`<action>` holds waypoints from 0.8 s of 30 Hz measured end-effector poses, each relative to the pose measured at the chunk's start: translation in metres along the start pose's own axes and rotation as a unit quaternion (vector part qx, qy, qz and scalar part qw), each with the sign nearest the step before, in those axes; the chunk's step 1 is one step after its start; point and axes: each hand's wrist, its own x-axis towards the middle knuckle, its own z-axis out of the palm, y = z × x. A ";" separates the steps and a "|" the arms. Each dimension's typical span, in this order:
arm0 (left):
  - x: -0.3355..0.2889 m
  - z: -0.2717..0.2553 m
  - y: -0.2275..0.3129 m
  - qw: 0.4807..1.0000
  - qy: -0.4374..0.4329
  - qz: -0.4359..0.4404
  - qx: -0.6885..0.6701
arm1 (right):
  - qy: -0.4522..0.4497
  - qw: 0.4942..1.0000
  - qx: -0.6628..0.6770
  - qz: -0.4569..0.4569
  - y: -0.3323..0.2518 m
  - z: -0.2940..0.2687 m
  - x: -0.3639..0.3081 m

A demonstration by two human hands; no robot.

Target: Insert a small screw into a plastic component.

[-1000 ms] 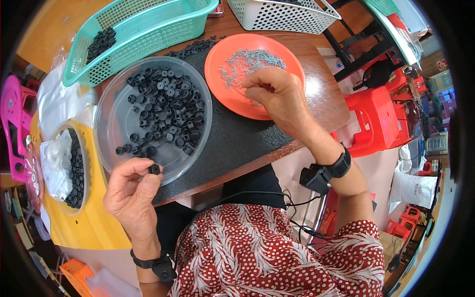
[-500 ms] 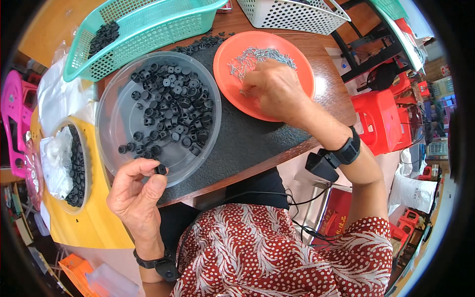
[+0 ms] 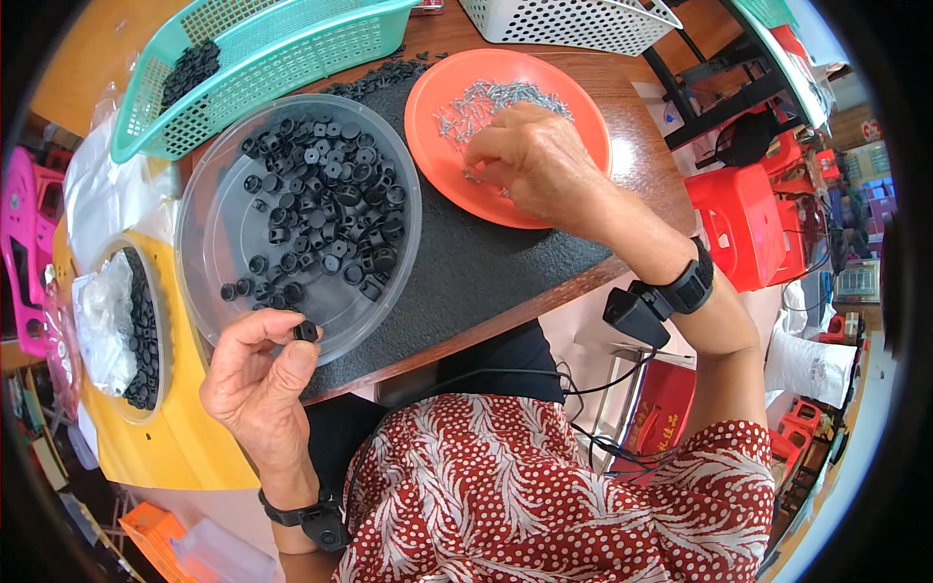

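Between thumb and forefinger, my left hand (image 3: 260, 389) pinches a small black plastic part (image 3: 306, 331) at the near rim of a clear round tub (image 3: 201, 262). Inside that tub lies a heap of similar black parts (image 3: 335, 194). My right hand (image 3: 539, 160) is over an orange plate (image 3: 573, 83), its fingers drawn together and pointing down. Loose silver screws (image 3: 486, 105) are scattered on the plate, and a bit of metal shows by the fingertips. Whether it is gripped or lies on the plate, I cannot tell.
A green basket (image 3: 282, 63) with small black pieces and a white basket (image 3: 564, 21) stand along the back. More black pieces (image 3: 384, 76) lie on the dark mat. At left, a second tub (image 3: 165, 340) holds black parts and a plastic bag. Red stools (image 3: 734, 228) stand right.
The view has shifted slightly, so the table's things sit a little further left and up. Both hands keep nearly the same places, the left still pinching the black part.
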 end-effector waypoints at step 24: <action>-0.001 0.004 0.001 1.000 0.013 -0.012 -0.013 | -0.060 0.952 0.262 0.145 -0.008 -0.024 0.001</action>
